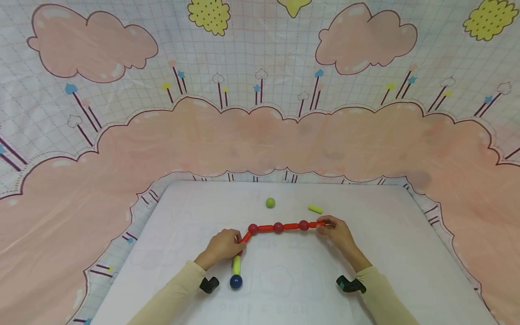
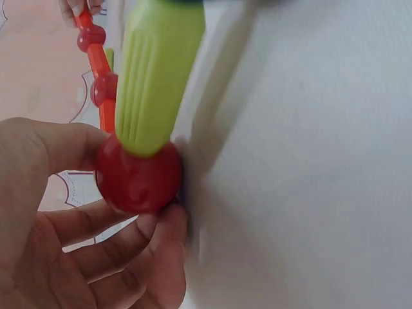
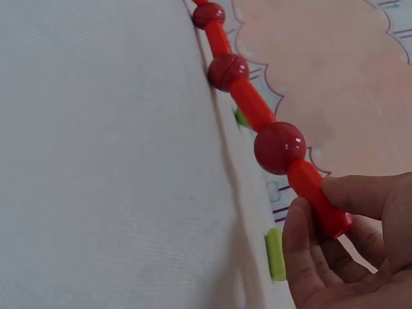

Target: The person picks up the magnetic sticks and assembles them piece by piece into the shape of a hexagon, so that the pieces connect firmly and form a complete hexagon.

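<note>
A chain of red rods and red balls (image 1: 278, 227) stretches between the two hands. At its left end my left hand (image 1: 221, 246) holds a red ball (image 2: 138, 180) between thumb and fingers. From that ball a yellow-green ribbed rod (image 2: 158, 77) runs toward the person, ending at a dark blue ball (image 1: 236, 282). My right hand (image 1: 339, 237) pinches the red rod (image 3: 315, 193) at the chain's right end, whose tip is bare. Fingers hide most of the held ball in the head view.
Beyond the chain, a green ball (image 1: 270, 202) and a loose yellow-green rod (image 1: 315, 209) lie on the white tabletop (image 1: 365, 198). A patterned pink cloth (image 1: 260, 140) hangs behind the table. Black wrist devices (image 1: 209, 285) sit at both sleeves.
</note>
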A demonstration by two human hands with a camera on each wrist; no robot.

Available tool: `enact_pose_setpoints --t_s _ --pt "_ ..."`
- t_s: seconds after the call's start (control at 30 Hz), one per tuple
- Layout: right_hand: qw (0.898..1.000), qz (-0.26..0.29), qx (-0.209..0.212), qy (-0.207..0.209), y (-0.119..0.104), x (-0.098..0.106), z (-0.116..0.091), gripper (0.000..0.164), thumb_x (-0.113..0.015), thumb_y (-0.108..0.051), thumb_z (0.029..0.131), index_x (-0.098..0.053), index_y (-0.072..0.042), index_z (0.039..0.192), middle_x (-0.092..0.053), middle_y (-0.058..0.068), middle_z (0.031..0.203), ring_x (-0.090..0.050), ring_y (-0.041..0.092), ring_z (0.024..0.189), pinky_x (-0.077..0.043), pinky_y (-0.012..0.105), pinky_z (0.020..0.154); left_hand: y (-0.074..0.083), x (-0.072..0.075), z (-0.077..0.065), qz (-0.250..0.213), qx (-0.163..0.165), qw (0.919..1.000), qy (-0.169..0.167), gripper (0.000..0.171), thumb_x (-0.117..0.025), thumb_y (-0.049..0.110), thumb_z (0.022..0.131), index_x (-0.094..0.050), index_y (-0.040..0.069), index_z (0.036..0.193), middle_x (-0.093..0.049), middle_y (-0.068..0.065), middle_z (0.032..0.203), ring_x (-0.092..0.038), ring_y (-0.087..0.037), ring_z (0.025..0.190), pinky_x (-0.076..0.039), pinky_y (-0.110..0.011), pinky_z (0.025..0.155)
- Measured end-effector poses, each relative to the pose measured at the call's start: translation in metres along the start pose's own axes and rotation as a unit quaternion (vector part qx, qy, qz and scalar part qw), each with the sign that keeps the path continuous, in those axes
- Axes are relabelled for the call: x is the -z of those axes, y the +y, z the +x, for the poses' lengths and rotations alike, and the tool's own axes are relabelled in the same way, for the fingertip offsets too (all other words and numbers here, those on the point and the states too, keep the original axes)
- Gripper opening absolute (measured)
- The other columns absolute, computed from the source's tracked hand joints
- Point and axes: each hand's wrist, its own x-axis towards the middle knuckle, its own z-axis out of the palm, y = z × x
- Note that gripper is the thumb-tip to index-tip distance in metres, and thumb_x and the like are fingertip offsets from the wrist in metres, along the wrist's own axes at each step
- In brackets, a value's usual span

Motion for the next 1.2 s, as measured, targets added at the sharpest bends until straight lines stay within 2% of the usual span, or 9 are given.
enact_pose_setpoints --t_s 0.13,0.27,0.4,0.47,0.53,0.73,0.87,1.0,1.2 --pt "1.000 -0.019 -0.007 0.007 0.005 -0.002 0.000 0.028 -0.066 -0.009 0.090 -0.065 -0.001 0.117 -0.065 0.018 0.115 -0.061 0.009 0.084 -0.050 0.020 0.071 0.003 -0.002 0.000 -0.004 0.001 1.0000 -0.005 0.018 -0.069 0.028 0.087 -0.064 0.013 0.077 -0.055 0.005 0.055 -0.049 -0.012 0.052 -0.035 -0.025 0.049" --pt "0.999 -0.044 -0.021 0.009 0.007 -0.003 0.000 0.026 -0.064 -0.009 0.090 -0.066 -0.003 0.115 -0.065 0.017 0.112 -0.058 0.012 0.078 -0.049 0.023 0.062 0.004 0.001 0.007 -0.012 0.001 0.9999 -0.009 0.020 -0.071 0.030 0.087 -0.066 0.012 0.094 -0.061 0.001 0.072 -0.053 -0.013 0.061 -0.041 -0.026 0.053" --pt "0.998 -0.060 -0.027 0.008 0.008 -0.002 0.001 0.025 -0.064 -0.009 0.090 -0.066 -0.004 0.114 -0.064 0.017 0.111 -0.057 0.017 0.077 -0.048 0.025 0.059 0.008 0.007 0.023 -0.009 -0.036 0.9990 -0.023 0.037 -0.073 0.028 0.087 -0.063 0.014 0.120 -0.065 -0.005 0.105 -0.059 -0.017 0.089 -0.055 -0.034 0.075" --pt "0.997 -0.071 -0.023 0.007 0.009 -0.003 0.001 0.024 -0.065 -0.009 0.090 -0.066 -0.004 0.114 -0.065 0.016 0.111 -0.057 0.018 0.082 -0.048 0.025 0.064 0.010 0.011 0.032 0.000 -0.061 0.9974 -0.039 0.044 -0.073 0.027 0.088 -0.060 0.016 0.128 -0.063 -0.007 0.118 -0.059 -0.020 0.102 -0.054 -0.040 0.090" --pt "0.997 -0.080 -0.022 0.007 0.009 -0.003 0.002 0.023 -0.066 -0.010 0.090 -0.067 -0.005 0.112 -0.065 0.015 0.112 -0.058 0.021 0.089 -0.048 0.026 0.070 0.012 0.013 0.041 0.010 -0.082 0.9948 -0.059 0.046 -0.073 0.026 0.088 -0.059 0.016 0.131 -0.063 -0.006 0.121 -0.058 -0.021 0.106 -0.052 -0.042 0.095" --pt "0.995 -0.097 -0.017 -0.003 0.008 -0.009 0.003 0.022 -0.067 -0.011 0.089 -0.069 -0.008 0.111 -0.066 0.013 0.113 -0.058 0.024 0.099 -0.047 0.031 0.082 0.012 0.010 0.060 0.026 -0.099 0.9901 -0.097 0.028 -0.072 0.028 0.090 -0.067 0.018 0.116 -0.064 0.001 0.101 -0.053 -0.015 0.089 -0.051 -0.029 0.077" --pt "0.994 -0.107 -0.012 -0.001 0.006 -0.015 0.007 0.020 -0.067 -0.011 0.089 -0.069 -0.008 0.110 -0.067 0.012 0.112 -0.057 0.023 0.097 -0.048 0.032 0.082 0.010 0.007 0.065 0.041 -0.094 0.9920 -0.074 0.021 -0.070 0.034 0.090 -0.070 0.018 0.104 -0.061 0.003 0.088 -0.052 -0.014 0.080 -0.045 -0.026 0.066" --pt "0.993 -0.119 0.001 0.003 0.005 -0.018 0.013 0.020 -0.066 -0.011 0.090 -0.069 -0.008 0.109 -0.067 0.012 0.112 -0.058 0.024 0.098 -0.049 0.037 0.085 0.011 0.006 0.065 0.040 -0.082 0.9946 -0.048 0.022 -0.069 0.035 0.091 -0.071 0.017 0.102 -0.060 0.002 0.084 -0.052 -0.014 0.073 -0.043 -0.026 0.061" --pt "0.995 -0.102 0.002 0.007 0.003 -0.024 0.024 0.022 -0.067 -0.011 0.089 -0.069 -0.007 0.110 -0.067 0.012 0.113 -0.061 0.020 0.091 -0.050 0.027 0.072 0.009 0.003 0.066 0.038 -0.053 0.9977 -0.019 0.022 -0.069 0.035 0.090 -0.069 0.015 0.099 -0.059 0.001 0.081 -0.052 -0.014 0.066 -0.041 -0.025 0.056"
